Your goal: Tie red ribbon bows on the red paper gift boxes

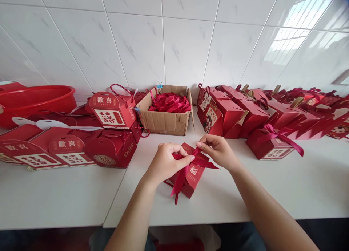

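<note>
Box (195, 177) lies between left hand (168, 159) and right hand (219, 152), both pinching the red ribbon (179, 179) atop it.

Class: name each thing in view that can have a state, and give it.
Left hand: closed on the ribbon
Right hand: pinching the same ribbon
Ribbon: across the gift box, ends loose
Gift box: closed
Cardboard box: open, holding bundled ribbons
Box at right: closed, bow on top
Red basin: upright
Stacked left box: cord raised
</note>
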`<state>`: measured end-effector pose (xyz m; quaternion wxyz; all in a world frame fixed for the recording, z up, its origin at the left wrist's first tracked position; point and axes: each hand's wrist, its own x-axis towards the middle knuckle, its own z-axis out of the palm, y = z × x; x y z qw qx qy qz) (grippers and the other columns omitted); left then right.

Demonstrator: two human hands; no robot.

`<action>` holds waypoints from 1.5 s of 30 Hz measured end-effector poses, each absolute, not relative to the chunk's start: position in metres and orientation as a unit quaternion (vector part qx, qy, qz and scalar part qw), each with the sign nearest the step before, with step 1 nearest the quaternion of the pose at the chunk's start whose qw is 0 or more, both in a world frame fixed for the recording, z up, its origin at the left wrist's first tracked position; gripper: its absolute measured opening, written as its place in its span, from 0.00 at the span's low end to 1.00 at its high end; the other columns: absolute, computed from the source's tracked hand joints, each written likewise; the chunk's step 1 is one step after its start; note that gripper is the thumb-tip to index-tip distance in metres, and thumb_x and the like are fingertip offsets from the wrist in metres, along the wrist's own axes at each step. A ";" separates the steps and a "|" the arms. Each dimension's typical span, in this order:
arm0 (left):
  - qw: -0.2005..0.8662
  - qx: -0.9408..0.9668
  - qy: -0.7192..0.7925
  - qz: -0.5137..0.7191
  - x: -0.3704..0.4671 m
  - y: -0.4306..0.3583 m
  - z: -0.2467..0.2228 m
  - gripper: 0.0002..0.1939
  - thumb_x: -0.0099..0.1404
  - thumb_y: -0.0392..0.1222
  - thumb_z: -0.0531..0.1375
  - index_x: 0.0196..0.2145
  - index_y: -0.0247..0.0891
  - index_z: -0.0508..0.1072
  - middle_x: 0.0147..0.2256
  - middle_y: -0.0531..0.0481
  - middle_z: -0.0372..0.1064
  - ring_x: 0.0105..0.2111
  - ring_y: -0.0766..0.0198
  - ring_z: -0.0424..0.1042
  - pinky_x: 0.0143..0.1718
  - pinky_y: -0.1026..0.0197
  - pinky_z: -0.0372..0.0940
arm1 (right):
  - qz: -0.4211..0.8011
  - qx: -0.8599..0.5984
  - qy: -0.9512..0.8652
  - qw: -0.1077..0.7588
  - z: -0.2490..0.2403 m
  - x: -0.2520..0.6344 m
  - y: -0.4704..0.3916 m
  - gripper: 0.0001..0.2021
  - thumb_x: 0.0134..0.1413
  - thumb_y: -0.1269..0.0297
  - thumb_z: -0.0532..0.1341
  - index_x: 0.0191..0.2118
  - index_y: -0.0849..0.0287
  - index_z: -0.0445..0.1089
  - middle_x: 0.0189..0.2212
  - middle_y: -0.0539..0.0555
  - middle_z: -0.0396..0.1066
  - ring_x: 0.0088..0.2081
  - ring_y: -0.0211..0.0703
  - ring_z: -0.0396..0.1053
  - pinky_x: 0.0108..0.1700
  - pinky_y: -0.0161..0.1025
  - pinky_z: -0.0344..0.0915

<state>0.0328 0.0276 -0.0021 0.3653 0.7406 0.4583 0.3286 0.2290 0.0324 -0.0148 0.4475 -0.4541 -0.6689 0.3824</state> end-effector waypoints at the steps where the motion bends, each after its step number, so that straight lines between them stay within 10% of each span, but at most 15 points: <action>1: 0.369 0.740 0.458 0.326 0.033 0.028 -0.002 0.13 0.57 0.49 0.63 0.21 0.38 0.73 0.26 0.52 0.72 0.30 0.63 0.69 0.35 0.61 0.61 | 0.376 -0.457 -0.671 0.447 -0.014 0.229 0.032 0.18 0.52 0.50 0.62 0.25 0.61 0.65 0.19 0.48 0.62 0.22 0.34 0.56 0.24 0.33 0.54; 33: 0.387 0.735 0.454 0.322 0.035 0.024 0.000 0.13 0.55 0.44 0.62 0.18 0.37 0.68 0.25 0.54 0.68 0.24 0.68 0.65 0.29 0.63 0.60 | 0.262 -0.494 -0.672 0.485 -0.016 0.221 0.030 0.19 0.53 0.48 0.60 0.24 0.59 0.65 0.19 0.50 0.63 0.24 0.36 0.56 0.26 0.35 0.55; 45: 0.433 0.723 0.441 0.309 0.032 0.022 0.006 0.13 0.58 0.49 0.62 0.24 0.37 0.73 0.25 0.51 0.72 0.26 0.64 0.69 0.30 0.63 0.61 | 0.416 -0.437 -0.642 0.473 -0.014 0.225 0.032 0.21 0.55 0.45 0.58 0.26 0.60 0.65 0.20 0.48 0.60 0.22 0.34 0.54 0.25 0.33 0.54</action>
